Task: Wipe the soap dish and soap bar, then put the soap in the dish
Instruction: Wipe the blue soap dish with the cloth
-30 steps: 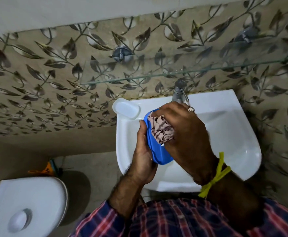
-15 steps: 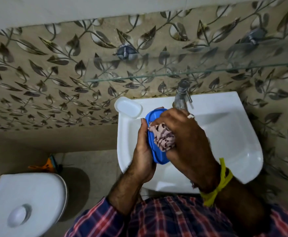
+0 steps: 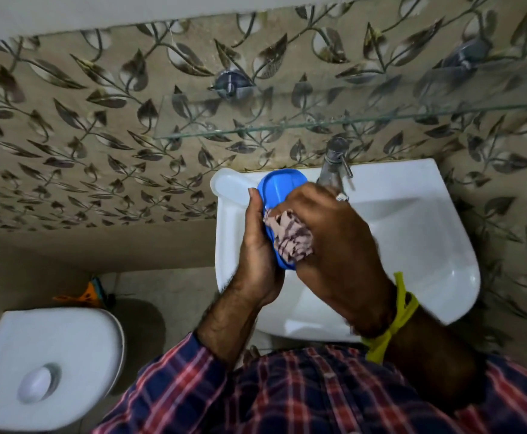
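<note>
A: Where is the soap dish (image 3: 279, 191) against the sink (image 3: 412, 233)?

B: Over the sink's left side, tilted on edge. Your left hand (image 3: 257, 245) curls round its left rim, thumb up along the edge.

A: And your right hand (image 3: 334, 233)?

B: It bunches a patterned cloth (image 3: 288, 238), pressing it onto the dish's blue face, just below the tap (image 3: 332, 166) at the sink's back.

A: The soap?

B: I cannot tell. A white lid-like piece (image 3: 229, 187) sits on the sink's back-left corner, touching the dish's edge in this view. A glass shelf (image 3: 318, 114) hangs above the sink; a toilet tank (image 3: 46, 364) stands well left of it.
</note>
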Motion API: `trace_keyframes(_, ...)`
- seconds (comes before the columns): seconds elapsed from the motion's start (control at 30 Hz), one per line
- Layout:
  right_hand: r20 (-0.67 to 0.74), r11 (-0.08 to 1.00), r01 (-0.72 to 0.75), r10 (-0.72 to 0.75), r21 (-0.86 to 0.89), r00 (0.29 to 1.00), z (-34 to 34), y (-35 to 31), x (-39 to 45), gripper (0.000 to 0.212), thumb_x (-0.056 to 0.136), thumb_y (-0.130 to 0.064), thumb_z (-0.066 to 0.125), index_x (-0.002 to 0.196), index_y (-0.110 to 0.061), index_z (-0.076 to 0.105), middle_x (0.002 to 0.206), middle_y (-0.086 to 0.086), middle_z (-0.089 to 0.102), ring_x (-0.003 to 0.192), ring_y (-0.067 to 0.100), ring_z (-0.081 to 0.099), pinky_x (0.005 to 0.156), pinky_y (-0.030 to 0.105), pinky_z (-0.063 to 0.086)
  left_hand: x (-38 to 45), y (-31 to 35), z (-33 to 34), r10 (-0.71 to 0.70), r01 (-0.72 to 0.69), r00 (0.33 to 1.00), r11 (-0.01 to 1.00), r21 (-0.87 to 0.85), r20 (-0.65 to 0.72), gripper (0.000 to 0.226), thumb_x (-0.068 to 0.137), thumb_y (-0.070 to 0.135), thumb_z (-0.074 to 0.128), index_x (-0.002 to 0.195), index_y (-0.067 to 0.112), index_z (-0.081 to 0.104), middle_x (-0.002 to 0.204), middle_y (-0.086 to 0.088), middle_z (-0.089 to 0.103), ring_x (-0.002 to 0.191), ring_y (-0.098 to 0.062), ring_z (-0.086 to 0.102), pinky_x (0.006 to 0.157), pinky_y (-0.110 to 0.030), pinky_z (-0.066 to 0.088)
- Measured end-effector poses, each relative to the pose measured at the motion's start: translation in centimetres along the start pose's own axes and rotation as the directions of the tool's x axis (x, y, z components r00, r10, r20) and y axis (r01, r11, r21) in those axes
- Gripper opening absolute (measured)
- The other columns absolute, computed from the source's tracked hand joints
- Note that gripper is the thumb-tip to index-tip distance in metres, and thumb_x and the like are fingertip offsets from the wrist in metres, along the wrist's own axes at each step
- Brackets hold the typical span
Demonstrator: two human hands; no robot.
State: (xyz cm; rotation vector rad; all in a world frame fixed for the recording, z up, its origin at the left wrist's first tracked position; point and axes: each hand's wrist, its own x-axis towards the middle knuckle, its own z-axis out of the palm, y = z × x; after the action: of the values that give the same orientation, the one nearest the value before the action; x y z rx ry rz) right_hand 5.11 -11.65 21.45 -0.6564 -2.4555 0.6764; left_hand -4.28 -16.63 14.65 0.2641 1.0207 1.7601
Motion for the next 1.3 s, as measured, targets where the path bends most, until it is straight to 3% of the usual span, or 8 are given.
trace_keyframes(0.27, -0.012, 1.000, -0.010, 0.010, 0.026, 1.000, -0.2, 0.2, -0.5, 0.037, 0.064, -0.004, 0.053, 0.096, -0.007, 0.071, 0.100, 0.009, 0.066, 0.095, 0.035, 0.061, 0.075, 0.044, 0.053, -0.1, 0.3, 0.2, -0.032, 0.032, 0.999, 0.999, 0.012, 0.000, 0.077, 0.099, 0.066, 0.030, 0.125, 0.006, 0.069, 0.122, -0.016, 0.073, 0.116, -0.025, 0.069, 0.095, -0.034, 0.056)
trace_keyframes(0.4, -0.026, 0.996, -0.083, 0.084, 0.019, 0.996, -0.3, 0.8, -0.4, 0.035, 0.065, 0.002, 0.055, 0.096, -0.006, 0.070, 0.101, 0.009, 0.066, 0.096, 0.034, 0.060, 0.075, 0.046, 0.053, -0.5, -0.6, 0.0, -0.044, 0.045, 0.998, 0.999, 0.029, -0.051, 0.071, 0.102, 0.063, 0.027, 0.121, 0.012, 0.072, 0.117, -0.010, 0.076, 0.110, -0.021, 0.073, 0.087, -0.031, 0.059)
trace_keyframes(0.53, 0.044, 1.000, -0.028, 0.027, 0.010, 0.999, 0.0, 0.4, -0.7, 0.035, 0.065, -0.006, 0.052, 0.095, -0.011, 0.069, 0.101, 0.003, 0.064, 0.097, 0.030, 0.060, 0.075, 0.044, 0.052, -0.2, 0.5, 0.0, -0.021, 0.021, 1.000, 1.000, 0.007, 0.000, 0.074, 0.094, 0.069, 0.035, 0.118, 0.010, 0.074, 0.119, -0.014, 0.074, 0.115, -0.026, 0.069, 0.101, -0.038, 0.054)
trace_keyframes(0.7, 0.000, 0.994, -0.108, 0.108, 0.030, 0.994, 0.0, 0.5, -0.8, 0.029, 0.070, -0.005, 0.058, 0.096, -0.009, 0.069, 0.101, 0.005, 0.065, 0.097, 0.032, 0.060, 0.075, 0.045, 0.053, -0.3, 0.1, 0.3, -0.020, 0.022, 0.998, 0.999, 0.036, -0.057, 0.075, 0.096, 0.068, 0.033, 0.122, 0.008, 0.071, 0.121, -0.019, 0.072, 0.112, -0.028, 0.070, 0.098, -0.037, 0.057)
trace_keyframes(0.83, 0.086, 0.998, -0.056, 0.054, 0.027, 0.995, 0.3, 0.4, -1.9, 0.037, 0.065, -0.010, 0.051, 0.097, -0.016, 0.069, 0.099, -0.002, 0.063, 0.097, 0.026, 0.057, 0.072, 0.044, 0.052, 0.2, 1.2, 0.3, -0.001, 0.001, 1.000, 1.000, 0.011, -0.031, 0.075, 0.098, 0.070, 0.029, 0.107, 0.007, 0.069, 0.098, -0.014, 0.071, 0.092, -0.025, 0.070, 0.090, -0.038, 0.054)
trace_keyframes(1.0, 0.075, 0.987, -0.144, 0.138, 0.074, 0.988, 0.7, 1.3, -1.7, 0.036, 0.067, 0.000, 0.062, 0.097, -0.016, 0.072, 0.101, -0.002, 0.065, 0.107, 0.028, 0.060, 0.079, 0.046, 0.053, 0.6, 1.1, 0.4, -0.003, 0.007, 0.996, 0.999, 0.035, -0.088, 0.077, 0.097, 0.071, 0.027, 0.110, 0.006, 0.068, 0.102, -0.017, 0.067, 0.097, -0.031, 0.064, 0.098, -0.044, 0.048)
trace_keyframes(1.13, 0.131, 0.992, -0.122, 0.118, 0.021, 0.984, 0.6, 1.5, -2.8, 0.038, 0.066, -0.007, 0.054, 0.097, -0.019, 0.072, 0.098, -0.006, 0.063, 0.098, 0.023, 0.057, 0.075, 0.045, 0.052, 1.3, 1.8, 0.2, 0.054, -0.043, 0.994, 0.992, 0.121, -0.093, 0.078, 0.098, 0.071, 0.025, 0.104, 0.008, 0.070, 0.091, -0.012, 0.071, 0.081, -0.025, 0.066, 0.080, -0.036, 0.055)
trace_keyframes(1.3, 0.109, 0.992, -0.122, 0.117, 0.033, 0.987, -0.1, 1.8, -1.7, 0.036, 0.066, -0.006, 0.056, 0.096, -0.015, 0.073, 0.101, -0.002, 0.065, 0.099, 0.027, 0.058, 0.078, 0.042, 0.052, 1.6, 2.0, 0.4, 0.061, -0.053, 0.995, 0.994, 0.092, -0.082, 0.079, 0.097, 0.071, 0.025, 0.105, 0.008, 0.071, 0.092, -0.013, 0.070, 0.082, -0.026, 0.067, 0.079, -0.036, 0.054)
